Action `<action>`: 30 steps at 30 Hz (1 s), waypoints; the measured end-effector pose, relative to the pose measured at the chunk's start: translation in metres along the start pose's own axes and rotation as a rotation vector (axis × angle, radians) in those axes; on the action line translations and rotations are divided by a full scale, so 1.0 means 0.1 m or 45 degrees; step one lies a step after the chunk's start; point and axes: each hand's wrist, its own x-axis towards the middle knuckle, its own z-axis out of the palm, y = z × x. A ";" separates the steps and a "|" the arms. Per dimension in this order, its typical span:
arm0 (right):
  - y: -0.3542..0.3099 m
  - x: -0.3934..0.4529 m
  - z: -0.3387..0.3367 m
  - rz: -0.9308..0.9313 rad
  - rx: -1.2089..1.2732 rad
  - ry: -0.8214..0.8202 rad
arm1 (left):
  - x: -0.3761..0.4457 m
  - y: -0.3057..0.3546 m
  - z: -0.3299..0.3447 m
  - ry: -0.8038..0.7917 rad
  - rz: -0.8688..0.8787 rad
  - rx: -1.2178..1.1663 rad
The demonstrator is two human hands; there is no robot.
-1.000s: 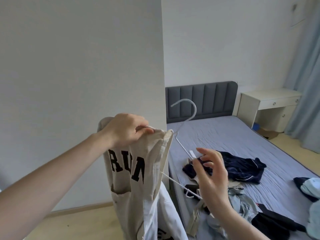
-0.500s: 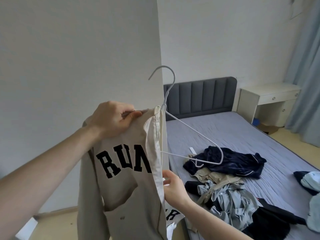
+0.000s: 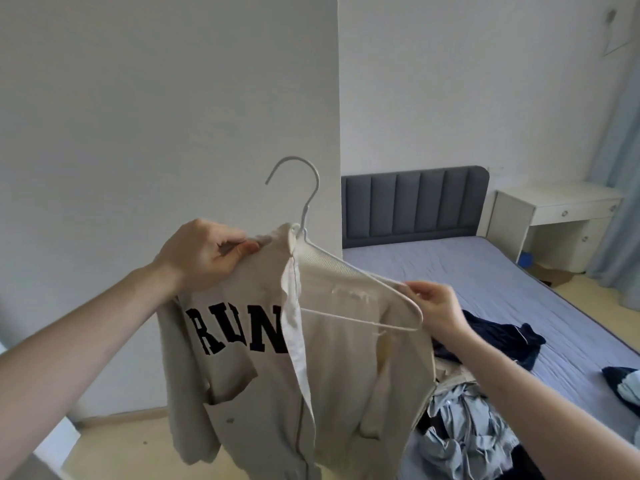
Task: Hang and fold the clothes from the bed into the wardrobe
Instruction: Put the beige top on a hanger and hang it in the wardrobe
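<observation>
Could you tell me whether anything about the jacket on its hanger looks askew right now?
Yes: the hanger sits only half in the jacket. Its right arm lies bare across the open front, pinched by the right hand, while the left hand grips the left shoulder.

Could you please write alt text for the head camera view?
Two hands fit a white hanger into a cream jacket: left hand grips the shoulder, right hand pinches the hanger's end. Clothes lie on the bed behind.

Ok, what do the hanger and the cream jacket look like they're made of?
The hanger looks like thin metal wire with a white, probably plastic coating: slim, evenly bent, slightly glossy. The cream jacket looks like soft matte cotton-type fabric with a ribbed knit collar and dark block letters; exact fibre can't be told.
</observation>
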 end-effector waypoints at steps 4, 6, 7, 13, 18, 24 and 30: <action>-0.39 0.24 -0.26 -0.111 -0.067 0.059 | -0.04 -0.07 0.05 -0.074 0.074 0.072; -0.59 0.30 -0.33 -0.149 -0.077 0.042 | -0.07 -0.12 0.09 -0.131 0.053 0.105; -0.71 0.31 -0.35 -0.169 -0.071 0.035 | -0.09 -0.14 0.12 -0.160 0.032 0.133; -1.45 0.12 -0.17 -0.298 0.035 -0.095 | -0.13 -0.15 0.40 -0.265 -0.303 0.113; -1.53 -0.33 0.37 -0.343 -0.039 -0.395 | -0.06 -0.07 0.53 -0.204 -0.586 -0.061; -1.09 -0.59 0.95 -0.329 -0.023 -0.561 | 0.06 0.23 0.55 -0.061 -0.630 -0.164; -0.89 -0.47 0.81 -0.353 -0.164 -0.657 | 0.01 0.40 0.46 0.039 -0.554 -0.252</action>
